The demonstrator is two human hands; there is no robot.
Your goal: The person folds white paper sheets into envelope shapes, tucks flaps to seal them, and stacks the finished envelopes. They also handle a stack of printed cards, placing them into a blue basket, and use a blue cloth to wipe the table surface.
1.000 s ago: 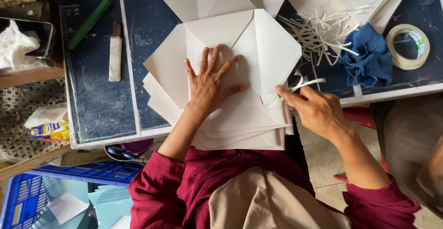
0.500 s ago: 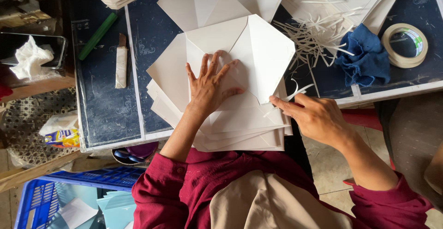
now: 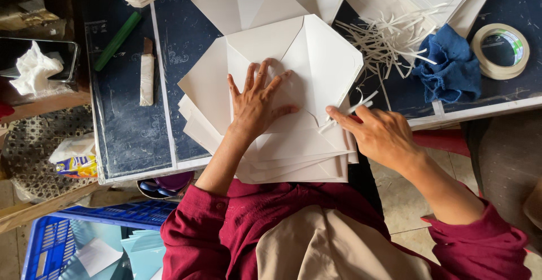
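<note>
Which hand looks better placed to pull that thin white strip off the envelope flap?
The right hand, probably. Its fingertips already pinch the thin white strip at the right edge of the top envelope. The left hand lies flat, fingers spread, pressing the envelope stack down.

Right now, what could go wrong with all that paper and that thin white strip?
The left hand presses the top envelope flat, but the stack hangs over the table edge, so it might slide off. The right hand pinches a thin white strip that could tear or stick crooked. The loose strips nearby might get caught under a flap.
</note>
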